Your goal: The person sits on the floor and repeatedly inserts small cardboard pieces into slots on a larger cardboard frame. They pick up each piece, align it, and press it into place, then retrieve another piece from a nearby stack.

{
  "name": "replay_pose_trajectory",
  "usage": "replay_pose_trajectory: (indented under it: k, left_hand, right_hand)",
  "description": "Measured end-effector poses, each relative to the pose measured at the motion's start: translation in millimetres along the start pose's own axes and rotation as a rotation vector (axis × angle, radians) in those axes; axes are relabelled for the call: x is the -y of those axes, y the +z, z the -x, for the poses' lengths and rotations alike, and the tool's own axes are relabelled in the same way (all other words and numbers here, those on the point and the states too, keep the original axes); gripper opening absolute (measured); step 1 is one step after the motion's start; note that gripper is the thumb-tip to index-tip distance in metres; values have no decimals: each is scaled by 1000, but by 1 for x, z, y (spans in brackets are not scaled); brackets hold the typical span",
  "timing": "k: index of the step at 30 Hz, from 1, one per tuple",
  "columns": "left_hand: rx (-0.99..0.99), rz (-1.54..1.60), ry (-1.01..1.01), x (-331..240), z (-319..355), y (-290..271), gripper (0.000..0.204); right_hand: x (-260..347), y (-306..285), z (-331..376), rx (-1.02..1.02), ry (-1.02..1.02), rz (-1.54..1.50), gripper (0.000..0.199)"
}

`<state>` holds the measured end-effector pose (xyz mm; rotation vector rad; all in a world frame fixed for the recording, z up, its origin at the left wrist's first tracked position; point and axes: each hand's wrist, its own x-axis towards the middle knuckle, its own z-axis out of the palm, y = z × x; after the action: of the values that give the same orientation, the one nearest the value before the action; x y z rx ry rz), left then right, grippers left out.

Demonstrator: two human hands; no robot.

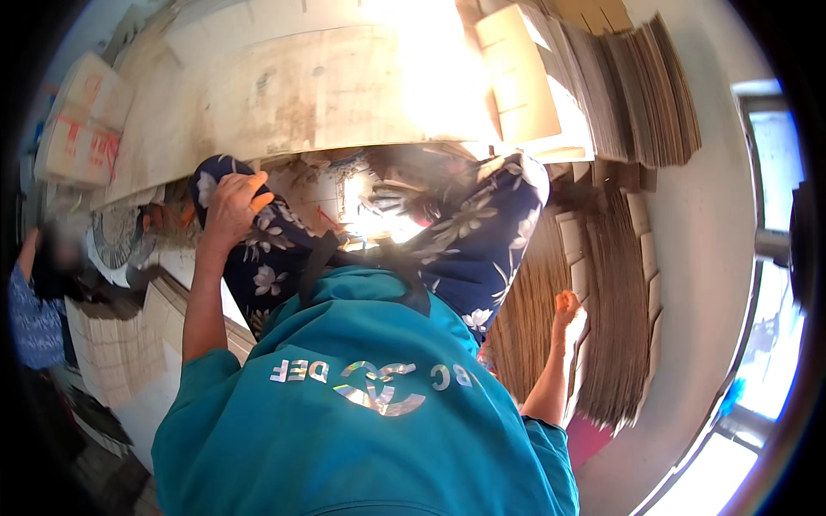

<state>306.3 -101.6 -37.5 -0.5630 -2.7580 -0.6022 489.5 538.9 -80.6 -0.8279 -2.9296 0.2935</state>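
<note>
My left hand rests on my left knee over dark floral trousers, holding nothing. Its fingers are apart, and orange covers show on the fingertips. Low on my right side, my right hand is closed beside tall stacks of flat brown cardboard, an orange cover on one fingertip. Whatever its curled fingers may grip is hidden. A tan cardboard piece with slits lies on the worktable in front of me, toward the right.
More cardboard sheets stand packed at the table's right end. A carton with red markings sits at its left end. Another person's patterned sleeve shows at the far left. A bright window is on the right.
</note>
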Motion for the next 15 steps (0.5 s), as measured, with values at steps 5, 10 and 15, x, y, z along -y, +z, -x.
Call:
replay_pose_trajectory:
  k: [5, 10, 15]
  left_hand:
    - [18, -26, -43, -14, 5, 0, 33]
    - [-62, 121, -135, -10, 10, 6, 29]
    - [-94, 165, -104, -9, 6, 2, 26]
  right_hand:
    - [96, -29, -22, -64, -284, -95, 13]
    - [159, -64, -37, -144, -379, -241, 16]
    - [217, -76, -68, -222, -460, -306, 22]
